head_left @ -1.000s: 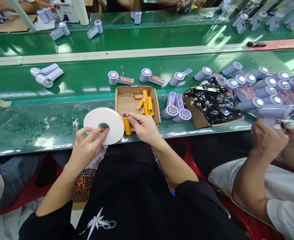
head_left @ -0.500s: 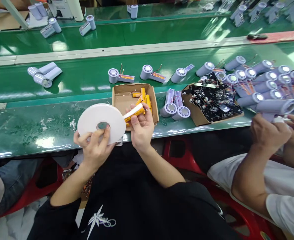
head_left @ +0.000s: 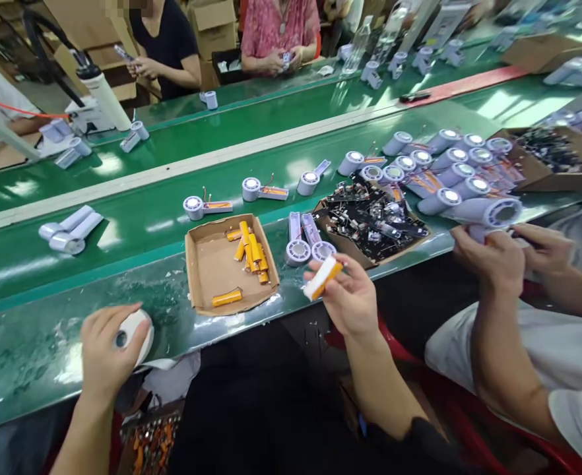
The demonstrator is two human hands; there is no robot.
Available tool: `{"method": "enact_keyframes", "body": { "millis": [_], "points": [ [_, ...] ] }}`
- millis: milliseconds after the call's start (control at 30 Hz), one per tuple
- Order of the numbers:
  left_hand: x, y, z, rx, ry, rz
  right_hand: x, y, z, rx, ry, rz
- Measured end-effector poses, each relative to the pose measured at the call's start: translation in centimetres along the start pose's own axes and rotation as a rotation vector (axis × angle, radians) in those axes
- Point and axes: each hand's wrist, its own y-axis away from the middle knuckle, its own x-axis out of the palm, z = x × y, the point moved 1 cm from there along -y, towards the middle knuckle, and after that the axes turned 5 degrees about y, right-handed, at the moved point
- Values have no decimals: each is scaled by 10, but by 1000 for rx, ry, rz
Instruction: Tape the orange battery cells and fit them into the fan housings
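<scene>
My right hand (head_left: pixel 353 297) is closed on an orange battery (head_left: pixel 333 272) with a strip of white tape along its upper side, held above the bench's front edge. Over on the left, my left hand (head_left: pixel 105 346) grips a roll of white tape (head_left: pixel 144 340), its fingers and thumb spread across the roll near the bench surface; part of the roll is hidden behind the hand. Between the hands sits a shallow cardboard box (head_left: pixel 206 254) holding several orange batteries (head_left: pixel 251 247), one apart near its front wall.
Two lilac fan housings (head_left: pixel 298 252) lie beside a box of black circuit boards (head_left: pixel 370 221). More housings (head_left: pixel 456 165) crowd the right side, where a co-worker's hands (head_left: pixel 499 257) hold one. A green conveyor belt (head_left: pixel 157 165) runs behind, with people seated across it.
The tape roll has gone left and down to the bench with my left hand. My right hand has moved right with the battery, away from the roll. The view has tilted up.
</scene>
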Motion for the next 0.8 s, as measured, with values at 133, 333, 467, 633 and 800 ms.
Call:
{"method": "enact_keyframes", "body": {
  "millis": [133, 333, 467, 633, 800],
  "points": [
    [97, -168, -74, 188, 136, 333, -34, 25, -3, 45, 5, -49],
    [257, -354, -229, 307, 92, 646, -36, 45, -4, 98, -76, -126],
    [302, -386, -293, 218, 84, 725, -29, 55, -15, 210, -53, -144],
    [286, -395, -265, 129, 106, 751, -47, 56, -15, 286, 70, -43],
    [189, -359, -129, 161, 136, 736, -51, 42, -13, 340, 51, 108]
  ]
}}
